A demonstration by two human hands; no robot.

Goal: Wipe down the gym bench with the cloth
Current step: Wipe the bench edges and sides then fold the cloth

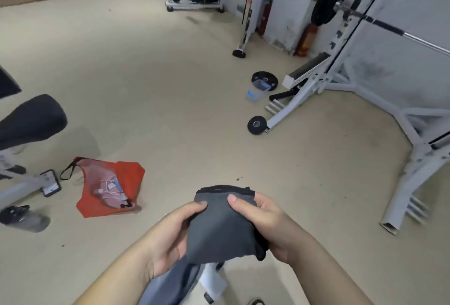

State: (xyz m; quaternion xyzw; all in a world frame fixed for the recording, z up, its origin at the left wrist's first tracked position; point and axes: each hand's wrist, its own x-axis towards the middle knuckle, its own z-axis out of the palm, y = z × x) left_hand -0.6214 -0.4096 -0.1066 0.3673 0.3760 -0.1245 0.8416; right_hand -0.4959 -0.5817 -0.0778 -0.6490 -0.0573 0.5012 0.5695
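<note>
- A black padded gym bench (31,122) on a white metal frame stands at the far left edge, well apart from the cloth.
- A clear plastic bottle with a black cap (23,218) lies on its side on the beige floor (170,85) near the frame; it is too blurred to show what it holds.
- A black flat phone (50,183) lies on the floor beside a frame foot.
- A red mesh drawstring bag (112,189) lies flat and open-weave, holding white coiled cables and small pale items.
- The left hand (168,239) pinches the soft dark grey folded cloth (219,226), thumb on top and fingers curled beneath.
- The cloth is held in mid-air at lower centre, between both hands.
- The right hand (270,224) grips the cloth's other side, thumb pressed on its top.
- A clear plastic tub with a blue label (255,94) sits on the floor; its contents cannot be made out.
- Two round black weight plates (257,124) lie flat, one just behind the tub, one nearer.
- A scuffed white steel rack (341,78) carries a steel barbell with a black plate (328,2).
</note>
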